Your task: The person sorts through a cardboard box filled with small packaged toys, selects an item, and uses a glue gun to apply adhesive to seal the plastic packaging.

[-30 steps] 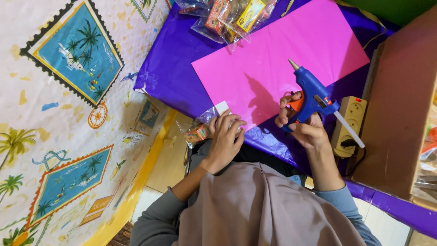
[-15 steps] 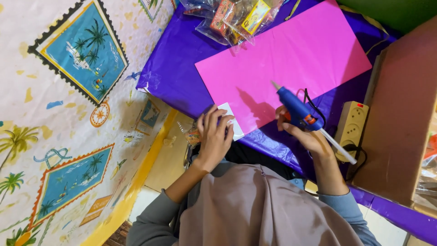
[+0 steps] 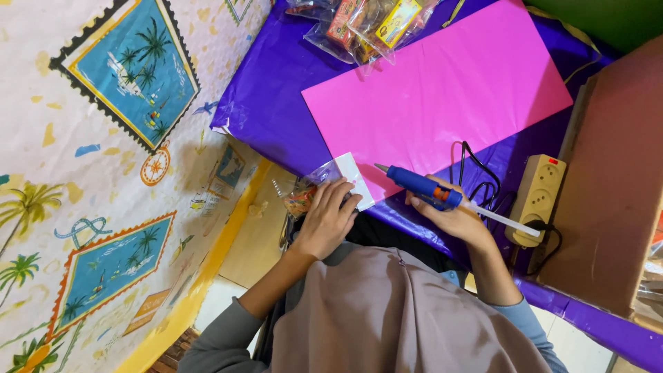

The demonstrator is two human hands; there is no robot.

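My right hand (image 3: 452, 217) grips a blue glue gun (image 3: 423, 188) with a white glue stick poking out its back; its nozzle points toward a small white card (image 3: 357, 177). My left hand (image 3: 328, 214) presses on that card and on a clear plastic packet (image 3: 304, 195) at the near edge of the purple-covered table (image 3: 276, 97). A large pink paper sheet (image 3: 442, 93) lies just beyond both hands.
A beige power strip (image 3: 537, 197) with a black cord sits right of the glue gun. Clear bags of small colourful items (image 3: 366, 24) lie at the table's far end. A brown cardboard box (image 3: 615, 186) stands at right. A palm-print floor mat (image 3: 103, 173) spreads at left.
My right hand swung the glue gun from upright over the pink sheet down to nearly level, nozzle moving toward the white card. My left hand stayed on the card and packet.
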